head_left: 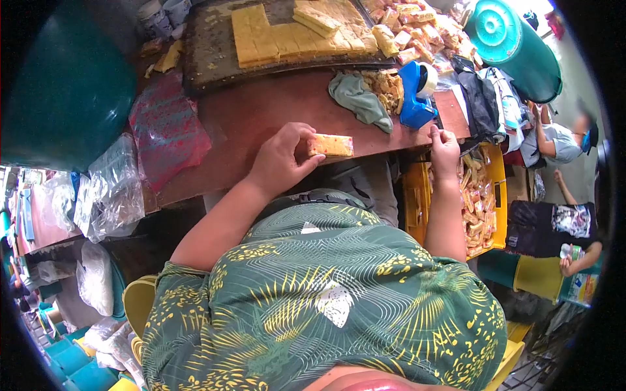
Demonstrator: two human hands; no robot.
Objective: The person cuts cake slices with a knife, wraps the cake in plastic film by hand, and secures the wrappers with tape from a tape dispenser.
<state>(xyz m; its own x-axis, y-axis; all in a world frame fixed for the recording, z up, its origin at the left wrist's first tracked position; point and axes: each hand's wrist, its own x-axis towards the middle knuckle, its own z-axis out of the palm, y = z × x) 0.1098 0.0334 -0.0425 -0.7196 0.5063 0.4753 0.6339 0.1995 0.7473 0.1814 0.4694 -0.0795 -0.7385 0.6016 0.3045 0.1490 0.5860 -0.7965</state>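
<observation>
My left hand (287,156) grips a wrapped cake slice (332,145) between thumb and fingers, at the front edge of the brown table (261,107). The slice is yellow-orange in a clear printed wrapper. To its right, my right hand (445,150) is closed in a pinch, just below a blue tape dispenser (415,98) with a roll of tape. Whatever lies between those fingertips is too small to make out. A grey-green cloth (360,101) and a heap of cake scraps (385,89) lie beside the dispenser.
At the back, a dark tray (212,49) bears cut yellow cake (257,39). Wrapped slices (420,29) pile up to its right. A yellow crate (499,195) of wrapped pieces stands below my right arm. Two people (561,140) (554,218) are at the far right.
</observation>
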